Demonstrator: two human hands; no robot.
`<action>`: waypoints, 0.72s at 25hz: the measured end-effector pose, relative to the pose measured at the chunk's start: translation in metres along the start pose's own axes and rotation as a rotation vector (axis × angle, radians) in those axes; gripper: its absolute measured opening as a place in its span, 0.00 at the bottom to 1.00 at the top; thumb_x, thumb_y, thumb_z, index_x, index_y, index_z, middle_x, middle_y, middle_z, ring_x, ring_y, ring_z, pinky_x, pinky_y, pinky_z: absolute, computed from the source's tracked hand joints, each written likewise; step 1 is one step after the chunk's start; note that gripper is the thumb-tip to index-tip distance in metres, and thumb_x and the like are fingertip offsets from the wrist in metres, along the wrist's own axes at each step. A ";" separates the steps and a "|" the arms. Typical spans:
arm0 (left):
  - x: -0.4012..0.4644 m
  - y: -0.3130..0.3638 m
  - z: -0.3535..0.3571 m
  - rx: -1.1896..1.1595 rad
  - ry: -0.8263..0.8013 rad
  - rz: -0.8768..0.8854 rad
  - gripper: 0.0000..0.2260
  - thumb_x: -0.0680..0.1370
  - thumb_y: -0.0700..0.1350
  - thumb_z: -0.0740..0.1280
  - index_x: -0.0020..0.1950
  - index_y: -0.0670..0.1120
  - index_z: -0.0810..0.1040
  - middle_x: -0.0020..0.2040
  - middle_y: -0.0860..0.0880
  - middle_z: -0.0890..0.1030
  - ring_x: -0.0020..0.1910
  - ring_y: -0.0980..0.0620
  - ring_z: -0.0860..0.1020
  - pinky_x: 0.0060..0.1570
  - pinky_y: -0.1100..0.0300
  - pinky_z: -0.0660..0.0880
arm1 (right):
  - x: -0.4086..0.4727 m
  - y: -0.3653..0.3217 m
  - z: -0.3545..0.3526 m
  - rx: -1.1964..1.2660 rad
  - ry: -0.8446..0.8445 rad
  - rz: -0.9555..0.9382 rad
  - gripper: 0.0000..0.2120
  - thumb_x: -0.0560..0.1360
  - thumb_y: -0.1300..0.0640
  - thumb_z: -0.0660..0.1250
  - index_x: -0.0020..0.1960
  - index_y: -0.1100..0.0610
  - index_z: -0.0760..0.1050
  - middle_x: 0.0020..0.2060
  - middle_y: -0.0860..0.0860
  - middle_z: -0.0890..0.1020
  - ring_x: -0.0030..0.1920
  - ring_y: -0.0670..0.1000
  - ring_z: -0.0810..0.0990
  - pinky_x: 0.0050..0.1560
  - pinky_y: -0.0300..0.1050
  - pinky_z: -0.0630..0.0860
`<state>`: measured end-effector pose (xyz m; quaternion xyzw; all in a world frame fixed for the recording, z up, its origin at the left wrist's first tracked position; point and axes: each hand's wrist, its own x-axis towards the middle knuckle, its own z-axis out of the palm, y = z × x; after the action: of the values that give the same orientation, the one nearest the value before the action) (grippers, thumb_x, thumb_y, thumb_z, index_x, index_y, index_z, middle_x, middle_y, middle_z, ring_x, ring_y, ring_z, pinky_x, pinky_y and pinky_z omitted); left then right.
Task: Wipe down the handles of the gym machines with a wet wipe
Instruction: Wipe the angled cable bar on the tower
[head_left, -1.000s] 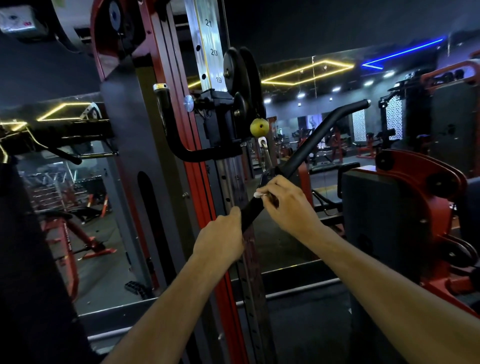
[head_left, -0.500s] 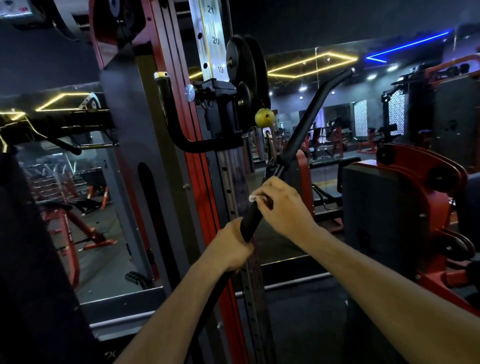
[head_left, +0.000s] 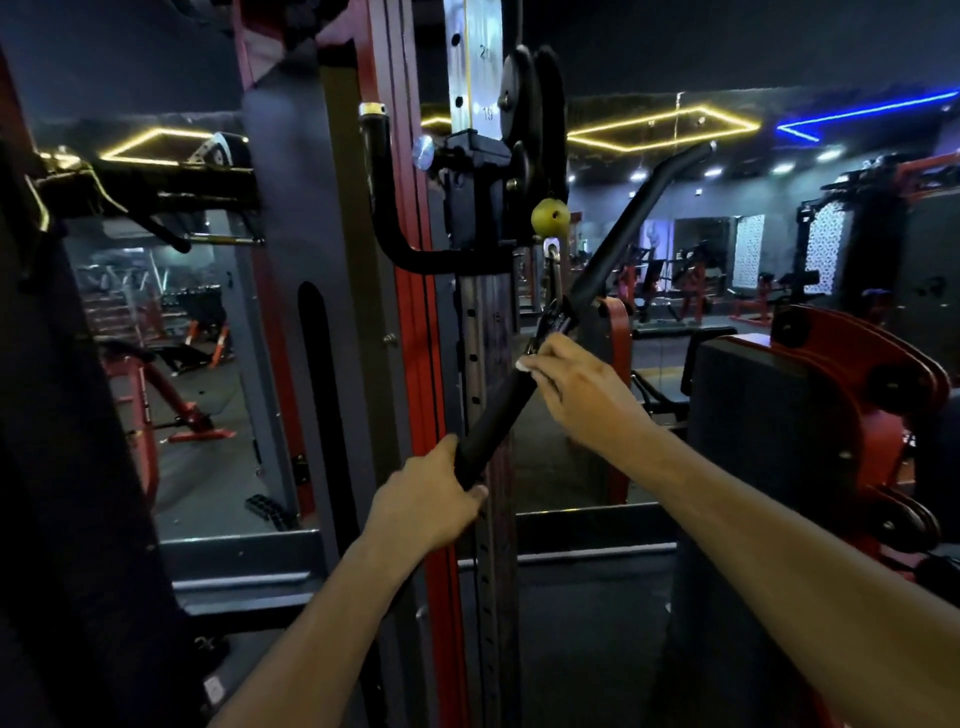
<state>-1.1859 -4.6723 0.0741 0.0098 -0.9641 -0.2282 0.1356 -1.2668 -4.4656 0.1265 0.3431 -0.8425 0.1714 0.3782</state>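
Observation:
A long black pulldown bar (head_left: 498, 415) hangs tilted from a clip under the yellow cable ball (head_left: 549, 217), its far end (head_left: 675, 166) raised to the upper right. My left hand (head_left: 428, 499) grips the bar's lower part. My right hand (head_left: 576, 389) wraps the bar near its middle clip, pressing a white wet wipe (head_left: 523, 365) against it. Only a small corner of the wipe shows past my fingers.
The red cable machine column (head_left: 415, 364) with its numbered steel rail (head_left: 485, 332) stands right behind the bar. A curved black adjustment handle (head_left: 384, 208) juts out on the left. A red and grey machine (head_left: 831, 415) sits at the right. A mirror reflects the gym behind.
The bar has swung steeper, its far end rising. My left hand has slid lower along the bar, and my right hand with the wipe stays near the bar's middle.

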 end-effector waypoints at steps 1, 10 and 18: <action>-0.008 -0.003 0.001 0.124 0.058 0.014 0.25 0.80 0.56 0.68 0.73 0.56 0.62 0.49 0.51 0.79 0.43 0.49 0.82 0.43 0.53 0.80 | 0.007 0.002 -0.001 -0.021 0.004 0.007 0.12 0.82 0.62 0.62 0.62 0.62 0.80 0.54 0.56 0.77 0.50 0.54 0.79 0.54 0.50 0.78; -0.033 -0.041 -0.010 0.017 0.012 0.023 0.30 0.80 0.56 0.69 0.76 0.58 0.56 0.49 0.51 0.77 0.42 0.50 0.81 0.45 0.50 0.83 | 0.018 -0.040 0.010 -0.088 -0.078 -0.135 0.10 0.81 0.62 0.64 0.59 0.61 0.81 0.53 0.53 0.78 0.51 0.52 0.79 0.55 0.45 0.77; -0.046 -0.070 0.001 -0.152 -0.043 0.007 0.31 0.79 0.54 0.70 0.75 0.61 0.55 0.48 0.48 0.79 0.37 0.52 0.82 0.39 0.53 0.83 | 0.020 -0.063 0.022 -0.127 -0.070 -0.175 0.08 0.79 0.63 0.67 0.56 0.61 0.80 0.53 0.53 0.77 0.50 0.50 0.79 0.55 0.43 0.78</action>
<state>-1.1446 -4.7311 0.0305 -0.0090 -0.9467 -0.3003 0.1160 -1.2432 -4.5309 0.1287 0.3965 -0.8312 0.0718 0.3831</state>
